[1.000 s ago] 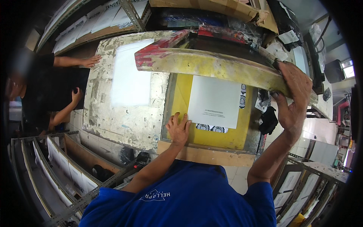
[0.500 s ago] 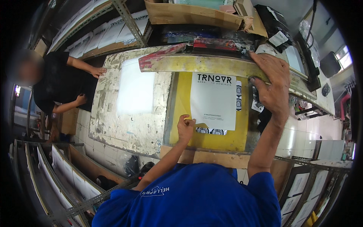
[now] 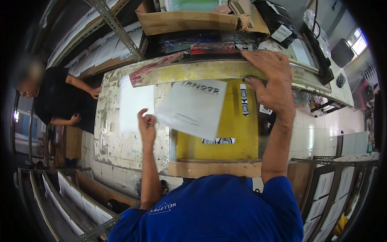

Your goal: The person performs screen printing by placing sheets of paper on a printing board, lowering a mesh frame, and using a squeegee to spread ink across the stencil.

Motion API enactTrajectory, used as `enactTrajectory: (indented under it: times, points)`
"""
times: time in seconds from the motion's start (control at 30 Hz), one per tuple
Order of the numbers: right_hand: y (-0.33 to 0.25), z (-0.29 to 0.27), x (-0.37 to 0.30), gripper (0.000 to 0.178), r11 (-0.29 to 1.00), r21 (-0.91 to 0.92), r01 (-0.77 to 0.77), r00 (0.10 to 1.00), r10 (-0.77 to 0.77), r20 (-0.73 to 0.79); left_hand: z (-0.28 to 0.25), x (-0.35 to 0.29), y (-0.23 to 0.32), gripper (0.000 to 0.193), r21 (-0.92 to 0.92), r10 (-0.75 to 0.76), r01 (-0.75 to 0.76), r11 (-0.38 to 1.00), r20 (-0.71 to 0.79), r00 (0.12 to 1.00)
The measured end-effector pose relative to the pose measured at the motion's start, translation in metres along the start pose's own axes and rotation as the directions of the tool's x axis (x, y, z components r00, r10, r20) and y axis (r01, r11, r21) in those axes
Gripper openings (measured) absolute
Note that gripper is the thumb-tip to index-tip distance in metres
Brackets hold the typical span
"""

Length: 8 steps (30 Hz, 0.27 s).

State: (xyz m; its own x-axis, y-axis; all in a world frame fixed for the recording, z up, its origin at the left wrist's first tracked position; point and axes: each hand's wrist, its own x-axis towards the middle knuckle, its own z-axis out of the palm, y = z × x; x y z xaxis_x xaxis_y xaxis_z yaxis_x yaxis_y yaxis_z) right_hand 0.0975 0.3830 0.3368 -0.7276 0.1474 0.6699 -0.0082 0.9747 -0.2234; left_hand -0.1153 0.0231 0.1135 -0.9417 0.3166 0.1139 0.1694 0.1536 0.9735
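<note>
My left hand [image 3: 146,126] pinches the lower left corner of a thin white printed sheet [image 3: 197,107]. The sheet hangs tilted and slightly blurred, partly over a yellow board [image 3: 193,150] and partly over the pale worktable. My right hand [image 3: 274,82] grips the right end of a yellow-stained screen-printing frame [image 3: 193,72], thumb on the near side and fingers over the top. Its bar crosses above the sheet's top edge. Black-and-white patterned strips [image 3: 244,100] lie on the yellow board. Another white sheet [image 3: 137,105] rests on the worktable, beyond my left hand.
A co-worker in black [image 3: 66,97] stands at the left with a hand on the paint-marked worktable [image 3: 109,139]. Metal shelves [image 3: 117,26] hold printed sheets at the back left. A cardboard box [image 3: 193,22] sits behind the frame. Racks [image 3: 76,193] flank me below.
My left hand has moved left and up, drawing the printed sheet leftward off the yellow board and turning it. My right hand keeps its grip on the frame. The whole view has shifted slightly.
</note>
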Motion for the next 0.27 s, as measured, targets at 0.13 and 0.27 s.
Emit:
enactTrajectory:
  times: [0.13, 0.27]
  points:
    - [-0.002, 0.000, -0.009, 0.058, 0.999, -0.030, -0.023, 1.000, 0.023, 0.018, -0.084, 0.010, -0.031, 0.049, 0.261, -0.024, 0.038, 0.965, -0.054, 0.998]
    - [-0.007, 0.002, -0.021, 0.064, 0.999, 0.015, -0.040, 0.997, 0.039, 0.062, -0.189, 0.016, -0.117, 0.057, 0.303, -0.011, 0.061, 0.951, -0.164, 0.986]
